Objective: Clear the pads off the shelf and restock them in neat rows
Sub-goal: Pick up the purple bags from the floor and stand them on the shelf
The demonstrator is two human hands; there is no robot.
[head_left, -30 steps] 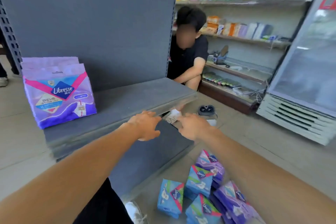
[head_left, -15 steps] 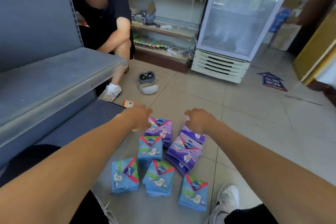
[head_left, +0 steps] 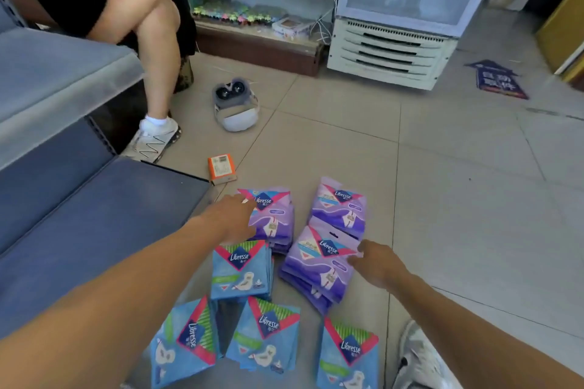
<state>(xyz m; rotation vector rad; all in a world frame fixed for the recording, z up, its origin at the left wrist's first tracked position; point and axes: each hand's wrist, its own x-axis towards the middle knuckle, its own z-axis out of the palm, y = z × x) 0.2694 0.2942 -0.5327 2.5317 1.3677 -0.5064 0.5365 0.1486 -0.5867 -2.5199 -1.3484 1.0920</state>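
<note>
- Purple and blue pad packs (head_left: 322,265) lie heaped on the tiled floor (head_left: 458,199) beside the grey shelf (head_left: 79,215).
- Our left hand (head_left: 235,219) rests on one purple stack (head_left: 273,218); whether it grips, we cannot tell.
- Our right hand (head_left: 377,265) touches another's edge, fingers loose.

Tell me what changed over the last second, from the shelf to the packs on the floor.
Both hands left the shelf edge and came down to the floor piles. The left hand now rests on the far-left purple stack; the right hand touches the edge of the near purple stack. Neither clearly grips a pack yet. The blue packs and the orange box lie as they did half a second ago.
</note>
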